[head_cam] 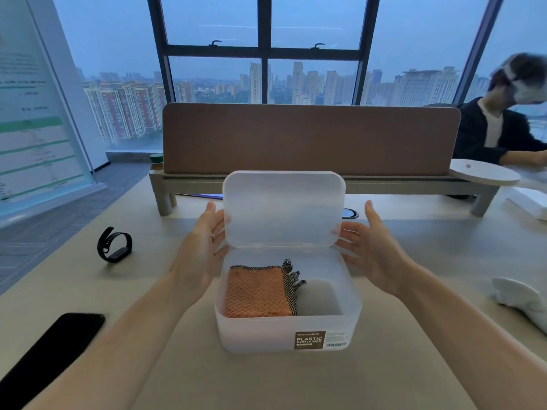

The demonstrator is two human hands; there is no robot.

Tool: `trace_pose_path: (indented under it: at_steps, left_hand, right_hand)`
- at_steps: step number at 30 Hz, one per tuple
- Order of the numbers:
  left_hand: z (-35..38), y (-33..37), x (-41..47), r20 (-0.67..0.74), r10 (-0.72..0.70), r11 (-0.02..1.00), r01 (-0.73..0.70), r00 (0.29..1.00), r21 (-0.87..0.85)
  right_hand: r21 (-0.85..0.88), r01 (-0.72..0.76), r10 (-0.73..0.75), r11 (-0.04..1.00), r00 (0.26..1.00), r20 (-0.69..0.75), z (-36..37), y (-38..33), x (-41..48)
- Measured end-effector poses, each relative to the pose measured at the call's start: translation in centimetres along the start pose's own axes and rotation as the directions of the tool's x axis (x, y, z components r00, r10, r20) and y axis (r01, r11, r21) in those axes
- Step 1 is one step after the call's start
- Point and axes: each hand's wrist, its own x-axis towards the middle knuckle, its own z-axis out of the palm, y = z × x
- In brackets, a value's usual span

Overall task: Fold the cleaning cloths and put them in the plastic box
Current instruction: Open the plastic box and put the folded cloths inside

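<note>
"Head view, left to right: count?"
"One phone (50, 353), one watch (114, 245), one plastic box (284, 335), one white fabric bundle (521, 297)."
"Hands?"
"Left hand (204, 250) and right hand (376, 253), fingers straight, flank the raised lid (284, 208), seemingly touching it."
"Inside?"
"One folded orange cloth (257, 294) at left; checked cloth (288, 279) beside it, perhaps several."

I have one head-worn wide-angle view, looking forward and down over the surface (266, 380) from close, facing the window (213, 78)

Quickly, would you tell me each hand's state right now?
Left hand: open, at the raised lid's left edge.
Right hand: open, at its right edge.
</note>
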Motion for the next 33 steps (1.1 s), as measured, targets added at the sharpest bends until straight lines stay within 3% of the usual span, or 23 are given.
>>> trace_pose_path:
  at_steps: [7,13,17,25,33]
  left_hand:
    - [0.8,-1.8,-4.6,0.107,0.169,0.970,-0.185,0.980,0.160]
    - [-0.2,-4.1,-7.0,0.112,0.177,0.969,-0.193,0.978,0.153]
    - [0.3,-4.5,-7.8,0.065,0.209,0.963,-0.217,0.976,0.160]
    - [-1.0,-6.5,-8.4,0.085,0.290,0.906,-0.302,0.953,0.296]
    - [-1.1,-6.8,-9.4,0.113,0.278,0.874,-0.300,0.954,0.383]
  right_hand:
    - [-0.003,0.173,-0.166,0.985,0.952,0.257,0.1,1.8,-3.6]
    - [-0.074,0.180,-0.164,0.981,0.969,0.187,0.3,3.6,-5.4]
    - [-0.007,0.171,-0.168,0.985,0.974,0.151,0.1,4.5,-5.8]
    - [-0.021,0.310,-0.295,0.951,0.922,0.251,-0.7,6.8,-5.8]
    - [-0.194,0.288,-0.255,0.938,0.950,0.178,-0.5,7.3,-6.1]
